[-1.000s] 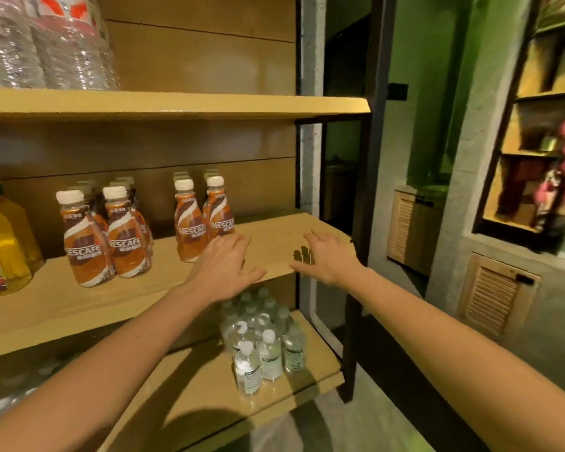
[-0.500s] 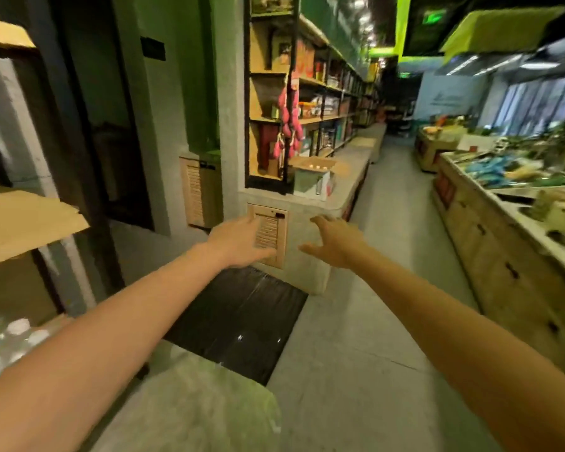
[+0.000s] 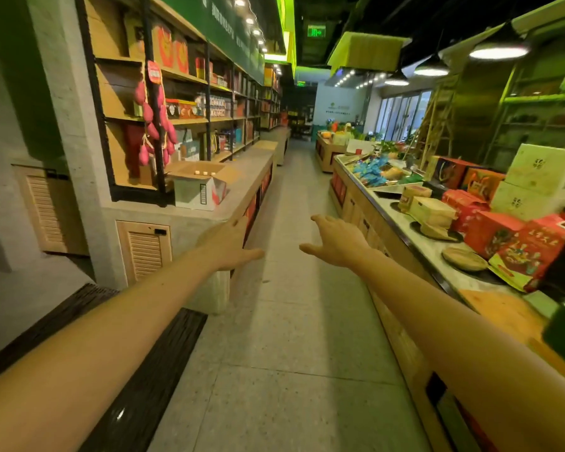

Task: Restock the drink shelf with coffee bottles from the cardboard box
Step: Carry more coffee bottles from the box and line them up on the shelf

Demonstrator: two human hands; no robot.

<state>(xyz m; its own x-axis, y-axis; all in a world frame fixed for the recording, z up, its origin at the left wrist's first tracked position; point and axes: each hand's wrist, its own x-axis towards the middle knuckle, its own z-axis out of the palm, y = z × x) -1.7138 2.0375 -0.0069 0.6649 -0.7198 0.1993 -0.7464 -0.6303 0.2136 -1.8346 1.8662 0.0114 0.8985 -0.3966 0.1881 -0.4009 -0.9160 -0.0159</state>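
Open cardboard box on counter w/ 3 bottle caps

Both bare arms outstretched forward, left hand and right hand empty, fingers relaxed.

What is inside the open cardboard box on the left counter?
Inside the cardboard box, three pale round caps show in a row. Its walls hide everything below them, so the rest of its contents cannot be seen.
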